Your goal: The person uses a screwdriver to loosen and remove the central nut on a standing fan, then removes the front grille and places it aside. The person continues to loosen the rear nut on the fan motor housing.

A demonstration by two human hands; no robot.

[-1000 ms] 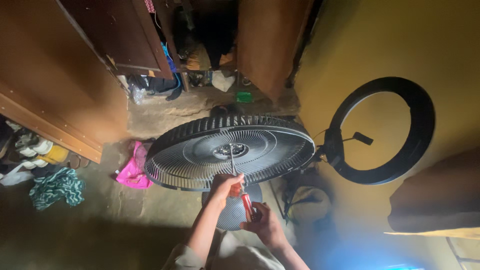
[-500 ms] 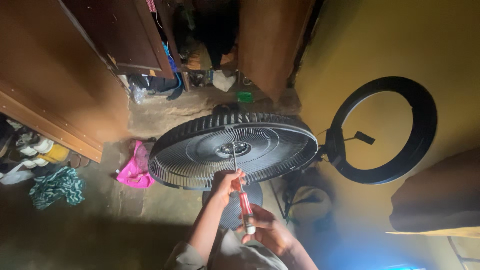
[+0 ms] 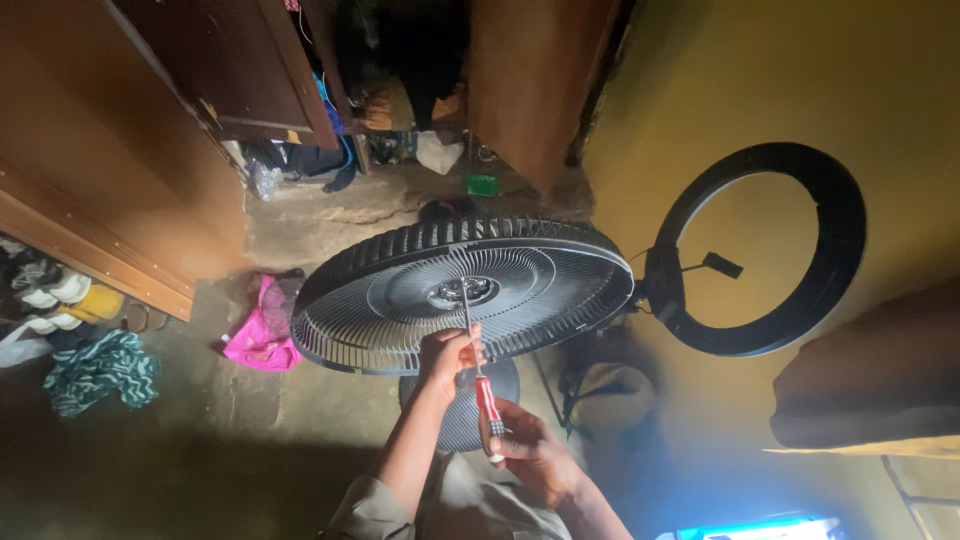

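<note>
- My right hand [image 3: 530, 450] is wrapped around the red handle of the screwdriver [image 3: 478, 372], low and close to my body.
- My left hand [image 3: 447, 355] sits higher up, fingers pinched round the bare metal shaft just above the handle, steadying it.
- The screwdriver's long axis runs almost straight away from me, handle toward my chest, tip pointing up and a little left into the middle of the fan.
- The tip meets the shiny hub [image 3: 461, 292] at the centre of the black fan grille [image 3: 380, 310]; whether it is seated in a screw there I cannot tell.
- My left hand is the nearer of the two to the hub; it rests against the grille's near rim.
- The grille lies tilted, nearly flat, its face turned toward me, with the fan's round base [image 3: 455, 410] below it, between my arms.
- Further off: a black ring light [image 3: 840, 250] to the right against the yellow wall, and a pink cloth [image 3: 255, 340] on the floor to the left.
</note>
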